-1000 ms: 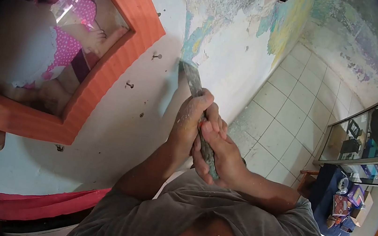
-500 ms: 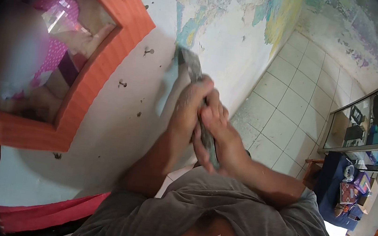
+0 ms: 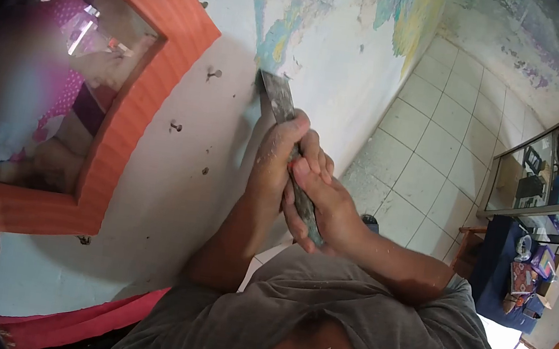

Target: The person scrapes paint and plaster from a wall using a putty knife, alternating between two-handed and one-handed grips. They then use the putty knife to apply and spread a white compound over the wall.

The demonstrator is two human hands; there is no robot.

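A worn metal scraper [image 3: 279, 98] slants up and away from my body, its flat blade edge at the wall beside a patch of peeling blue and yellow paint [image 3: 281, 35]. My left hand [image 3: 277, 150] is wrapped round its upper handle, thumb near the blade. Against the handle from the right, my right hand [image 3: 322, 194] is closed, its fingers overlapping those of my left hand. The lower end of the handle [image 3: 314, 231] shows between the two palms. White flecks cling to my skin.
An orange-framed mirror [image 3: 125, 121] hangs on the left wall, near screws [image 3: 175, 126] in the plaster. Pink cloth [image 3: 80, 321] lies below. On the right are floor tiles [image 3: 422, 150], a glass cabinet [image 3: 538, 171] and a dark blue table [image 3: 494, 271] with boxes.
The view has shifted slightly, and the hands and scraper look sharper than before. Both hands keep their hold on the scraper, whose blade remains near the edge of the peeling paint.
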